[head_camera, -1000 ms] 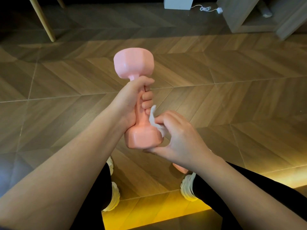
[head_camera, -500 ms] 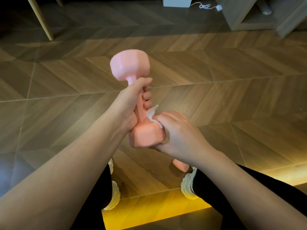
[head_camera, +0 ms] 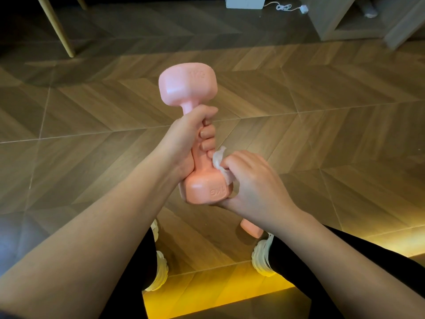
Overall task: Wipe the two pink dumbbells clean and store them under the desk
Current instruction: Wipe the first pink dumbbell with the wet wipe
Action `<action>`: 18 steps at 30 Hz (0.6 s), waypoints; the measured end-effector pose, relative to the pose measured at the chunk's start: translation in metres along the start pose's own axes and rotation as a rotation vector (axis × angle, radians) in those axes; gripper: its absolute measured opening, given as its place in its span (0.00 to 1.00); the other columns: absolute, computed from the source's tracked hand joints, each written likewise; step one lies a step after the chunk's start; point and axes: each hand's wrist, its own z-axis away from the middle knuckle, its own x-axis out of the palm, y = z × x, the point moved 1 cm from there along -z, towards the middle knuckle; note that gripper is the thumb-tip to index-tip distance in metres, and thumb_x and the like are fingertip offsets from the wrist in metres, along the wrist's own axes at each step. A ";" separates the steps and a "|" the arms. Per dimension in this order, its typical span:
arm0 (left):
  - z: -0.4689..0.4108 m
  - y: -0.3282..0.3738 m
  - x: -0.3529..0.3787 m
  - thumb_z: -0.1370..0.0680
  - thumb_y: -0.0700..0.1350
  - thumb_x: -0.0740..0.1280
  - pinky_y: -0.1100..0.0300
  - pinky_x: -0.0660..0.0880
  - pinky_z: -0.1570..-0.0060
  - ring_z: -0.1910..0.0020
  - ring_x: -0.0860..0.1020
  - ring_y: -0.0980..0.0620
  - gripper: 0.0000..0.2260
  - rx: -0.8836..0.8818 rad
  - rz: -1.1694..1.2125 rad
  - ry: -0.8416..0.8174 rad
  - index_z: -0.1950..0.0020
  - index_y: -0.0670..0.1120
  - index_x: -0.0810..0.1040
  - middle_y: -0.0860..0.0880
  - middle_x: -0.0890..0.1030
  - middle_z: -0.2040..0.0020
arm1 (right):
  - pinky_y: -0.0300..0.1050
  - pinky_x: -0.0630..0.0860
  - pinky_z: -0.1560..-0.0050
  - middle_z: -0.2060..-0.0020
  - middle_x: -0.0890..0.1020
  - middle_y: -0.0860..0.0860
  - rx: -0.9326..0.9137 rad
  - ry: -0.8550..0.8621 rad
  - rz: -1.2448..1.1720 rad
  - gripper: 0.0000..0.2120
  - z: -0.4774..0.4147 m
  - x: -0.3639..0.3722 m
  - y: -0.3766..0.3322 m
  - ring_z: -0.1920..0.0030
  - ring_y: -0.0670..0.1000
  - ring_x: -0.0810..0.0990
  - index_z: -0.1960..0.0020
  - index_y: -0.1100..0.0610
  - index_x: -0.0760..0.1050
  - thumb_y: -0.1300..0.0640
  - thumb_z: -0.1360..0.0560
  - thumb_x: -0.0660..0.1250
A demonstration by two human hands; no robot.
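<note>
My left hand (head_camera: 188, 134) grips the handle of a pink dumbbell (head_camera: 187, 85), held nearly upright above the wooden floor. Its near head is at the bottom and its far head points away from me. My right hand (head_camera: 250, 180) pinches a crumpled white wipe (head_camera: 218, 158) and presses it against the right side of the near head, where handle meets head. A second pink dumbbell (head_camera: 251, 229) lies on the floor by my right foot, mostly hidden under my right wrist.
The floor is wood in a herringbone pattern (head_camera: 322, 134). A wooden furniture leg (head_camera: 57, 28) stands at the far left. A wooden desk unit (head_camera: 358, 19) is at the far right, with a white box (head_camera: 245, 2) and cable beside it. My white shoes (head_camera: 262, 261) are below.
The dumbbell has tilted slightly, its far head swinging a little right. My right hand with the wipe has slid up the side of the near head toward the handle.
</note>
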 end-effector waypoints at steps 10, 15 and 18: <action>0.000 0.003 -0.001 0.24 0.44 0.69 0.60 0.72 0.66 0.70 0.72 0.53 0.07 0.018 -0.184 -0.061 0.60 0.46 0.73 0.50 0.73 0.67 | 0.44 0.67 0.57 0.60 0.75 0.47 0.015 -0.016 0.006 0.24 0.001 0.001 0.002 0.56 0.51 0.75 0.51 0.59 0.75 0.48 0.38 0.81; -0.003 0.000 -0.004 0.23 0.44 0.69 0.63 0.68 0.73 0.75 0.69 0.55 0.09 0.001 -0.178 0.052 0.61 0.48 0.72 0.51 0.71 0.70 | 0.39 0.66 0.58 0.57 0.72 0.42 0.004 -0.160 -0.112 0.24 -0.002 0.001 -0.001 0.55 0.47 0.72 0.51 0.52 0.68 0.43 0.34 0.78; -0.001 -0.002 -0.002 0.22 0.46 0.68 0.64 0.66 0.76 0.77 0.66 0.55 0.13 -0.034 -0.145 -0.018 0.65 0.48 0.69 0.52 0.68 0.74 | 0.39 0.64 0.56 0.54 0.74 0.44 -0.013 -0.212 -0.109 0.23 -0.002 0.002 -0.002 0.51 0.49 0.75 0.49 0.54 0.70 0.45 0.34 0.78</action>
